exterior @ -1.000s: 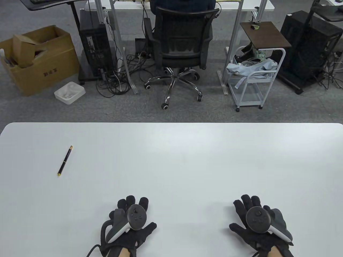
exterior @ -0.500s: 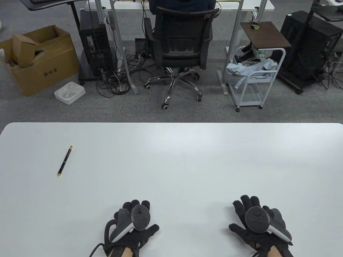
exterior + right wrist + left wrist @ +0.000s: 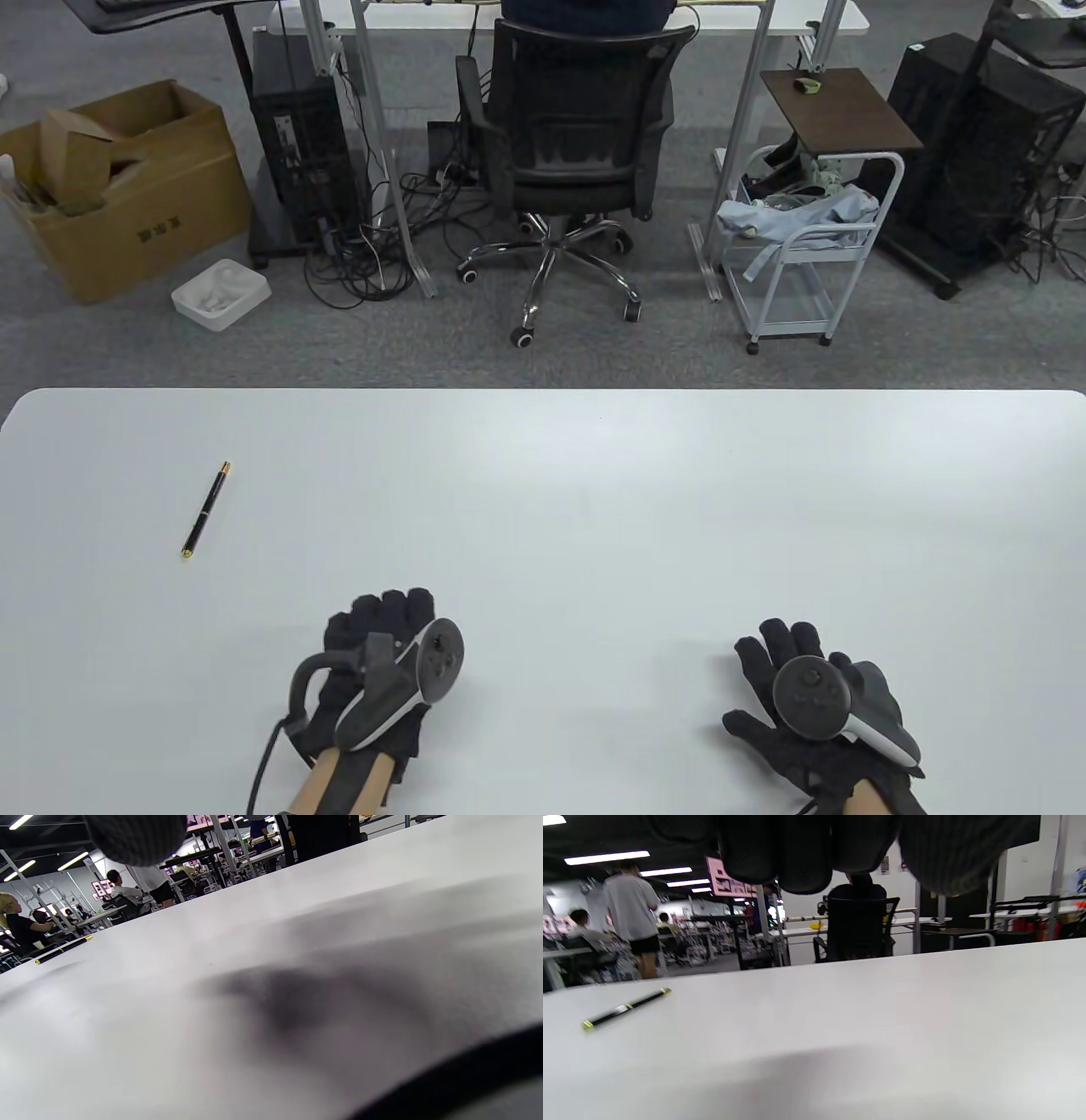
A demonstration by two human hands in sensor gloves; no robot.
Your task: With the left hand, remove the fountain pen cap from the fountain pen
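1. Fountain pen (image 3: 205, 509): lies flat on the white table (image 3: 594, 509), far left area, cap on, slanted with its upper end pointing away from the person. Black body with gold trim at both ends and a gold band near the middle.
2. Left hand (image 3: 377, 671): over the table near the bottom edge, well apart from the pen, nothing held. Fingers extend forward, close together. In the left wrist view the fingertips (image 3: 806, 861) hang above the table surface.
3. Right hand (image 3: 806, 705): rests palm down on the table at lower right, fingers spread, nothing held.
4. Pen position check: visible at left in the right wrist view (image 3: 63, 949).
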